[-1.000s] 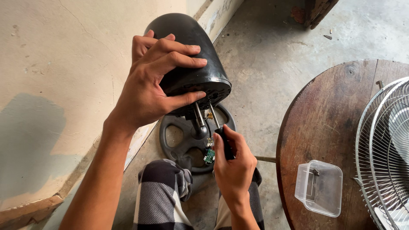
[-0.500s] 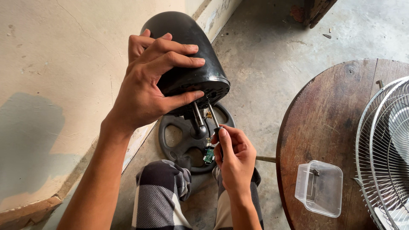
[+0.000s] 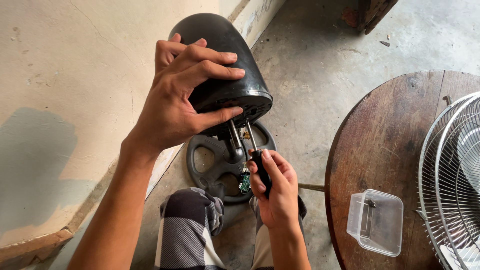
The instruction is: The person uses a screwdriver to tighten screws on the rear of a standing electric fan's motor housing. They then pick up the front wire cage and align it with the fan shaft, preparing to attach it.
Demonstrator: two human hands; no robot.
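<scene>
My left hand grips a black domed fan motor housing from the left, thumb under its lower rim. My right hand is closed around the black handle of a screwdriver, whose metal shaft points up into the underside of the housing. A metal stem runs from the housing down to a round black fan base on the floor. A small green circuit board hangs by my right hand's fingers.
A round dark wooden table stands at the right, carrying a clear plastic container and a wire fan grille. A beige wall runs along the left. My checked trouser legs are below, over a concrete floor.
My right hand has shifted its grip on the screwdriver handle, turning it a little. My left hand and the housing stay nearly still.
</scene>
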